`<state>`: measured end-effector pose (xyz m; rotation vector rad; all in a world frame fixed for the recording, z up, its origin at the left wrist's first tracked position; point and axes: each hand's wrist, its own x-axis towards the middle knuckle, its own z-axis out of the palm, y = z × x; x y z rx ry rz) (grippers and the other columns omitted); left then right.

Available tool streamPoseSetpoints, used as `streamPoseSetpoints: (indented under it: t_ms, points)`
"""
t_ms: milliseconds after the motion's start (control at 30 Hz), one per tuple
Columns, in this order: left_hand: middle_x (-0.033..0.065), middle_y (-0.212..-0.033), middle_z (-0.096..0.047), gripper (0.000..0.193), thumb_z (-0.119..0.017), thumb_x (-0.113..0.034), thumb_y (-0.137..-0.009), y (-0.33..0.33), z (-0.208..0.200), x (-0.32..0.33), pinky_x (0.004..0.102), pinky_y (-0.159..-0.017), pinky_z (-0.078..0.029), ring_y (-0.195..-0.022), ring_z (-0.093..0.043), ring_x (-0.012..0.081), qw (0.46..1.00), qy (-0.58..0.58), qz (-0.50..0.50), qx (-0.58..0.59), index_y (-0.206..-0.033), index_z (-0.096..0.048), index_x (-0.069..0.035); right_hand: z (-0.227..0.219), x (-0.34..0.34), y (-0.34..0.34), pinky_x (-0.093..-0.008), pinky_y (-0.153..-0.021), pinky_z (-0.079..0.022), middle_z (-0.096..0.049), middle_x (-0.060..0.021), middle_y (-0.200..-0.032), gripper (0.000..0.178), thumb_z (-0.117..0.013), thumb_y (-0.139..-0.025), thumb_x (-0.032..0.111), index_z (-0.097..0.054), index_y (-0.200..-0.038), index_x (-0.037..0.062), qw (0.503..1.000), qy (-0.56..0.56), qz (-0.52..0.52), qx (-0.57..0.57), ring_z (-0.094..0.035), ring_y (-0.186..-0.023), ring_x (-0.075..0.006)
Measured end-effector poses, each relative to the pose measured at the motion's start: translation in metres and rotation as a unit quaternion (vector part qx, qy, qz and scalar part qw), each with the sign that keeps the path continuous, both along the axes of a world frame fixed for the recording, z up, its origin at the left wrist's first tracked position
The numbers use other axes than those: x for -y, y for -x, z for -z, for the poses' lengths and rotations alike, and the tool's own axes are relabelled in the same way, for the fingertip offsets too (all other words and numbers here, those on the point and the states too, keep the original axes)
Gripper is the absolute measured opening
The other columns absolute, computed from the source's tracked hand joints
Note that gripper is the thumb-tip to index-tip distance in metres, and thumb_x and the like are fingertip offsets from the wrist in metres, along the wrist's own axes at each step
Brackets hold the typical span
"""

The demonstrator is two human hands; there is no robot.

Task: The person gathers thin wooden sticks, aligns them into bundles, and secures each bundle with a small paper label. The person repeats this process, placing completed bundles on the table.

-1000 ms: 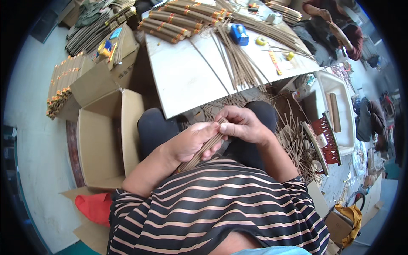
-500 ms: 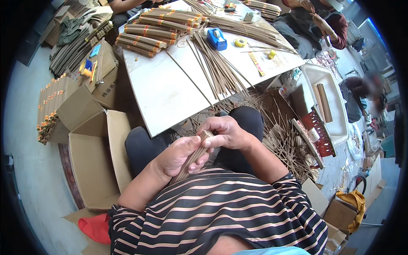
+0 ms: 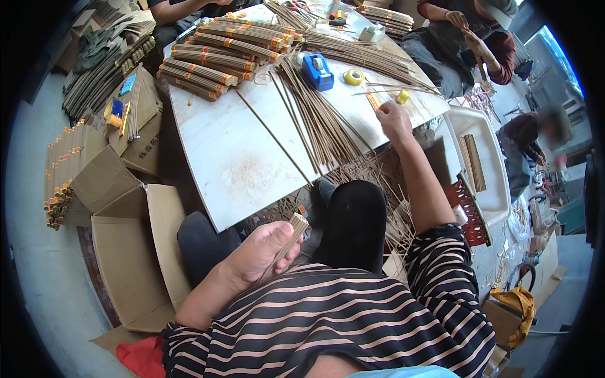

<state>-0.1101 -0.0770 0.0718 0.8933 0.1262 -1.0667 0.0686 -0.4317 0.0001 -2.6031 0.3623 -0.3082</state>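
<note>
My left hand (image 3: 268, 247) is wrapped around a bundle of thin brown incense sticks (image 3: 295, 228), held upright and slanted over my lap with its even end showing above my thumb. My right hand (image 3: 395, 121) is stretched out over the right part of the white table (image 3: 220, 164). Its bent fingers are at a red and yellow paper label strip (image 3: 373, 101) and cover the strip's near end. Whether they pinch the strip is hidden. Just beyond that hand lies a small yellow tape roll (image 3: 402, 96). Loose incense sticks (image 3: 318, 120) lie fanned to its left.
Labelled incense bundles (image 3: 214, 53) are piled at the table's far left. A blue tape dispenser (image 3: 317, 72) and another tape roll (image 3: 354, 77) stand mid-table. An open cardboard box (image 3: 129, 252) is on my left, a white tub (image 3: 482, 135) on my right. Co-workers sit across the table.
My right hand has left the incense bundle and reached forward and right to the label strip on the table. My left hand keeps the bundle. The whole view has shifted slightly.
</note>
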Motion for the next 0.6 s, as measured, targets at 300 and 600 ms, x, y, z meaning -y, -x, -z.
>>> streamPoseSetpoints:
  t_ms: [300, 600]
  points:
    - [0.0027, -0.068, -0.049, 0.035, -0.046, -0.036, -0.093, -0.015, 0.012, -0.007, 0.0162, -0.044, -0.036, -0.05, -0.041, 0.0058, 0.999, -0.001, -0.03, -0.028, -0.093, -0.048, -0.001, 0.005, 0.003, -0.032, -0.0381, -0.08, -0.047, -0.063, -0.0137, -0.098, 0.03, -0.064, -0.076, 0.032, -0.063, -0.093, 0.0074, 0.976, 0.104, 0.003, -0.189, -0.059, -0.094, -0.0281]
    - [0.0027, -0.069, -0.049, 0.037, -0.047, -0.038, -0.093, -0.021, 0.017, -0.009, 0.0159, -0.045, -0.037, -0.051, -0.042, 0.0057, 0.999, 0.006, -0.026, -0.037, -0.095, -0.049, 0.0, 0.001, 0.007, -0.029, -0.0371, -0.078, -0.047, -0.063, -0.0131, -0.096, 0.026, -0.066, -0.073, 0.026, -0.064, -0.093, 0.0094, 0.985, 0.078, -0.036, -0.148, -0.062, -0.087, -0.0272]
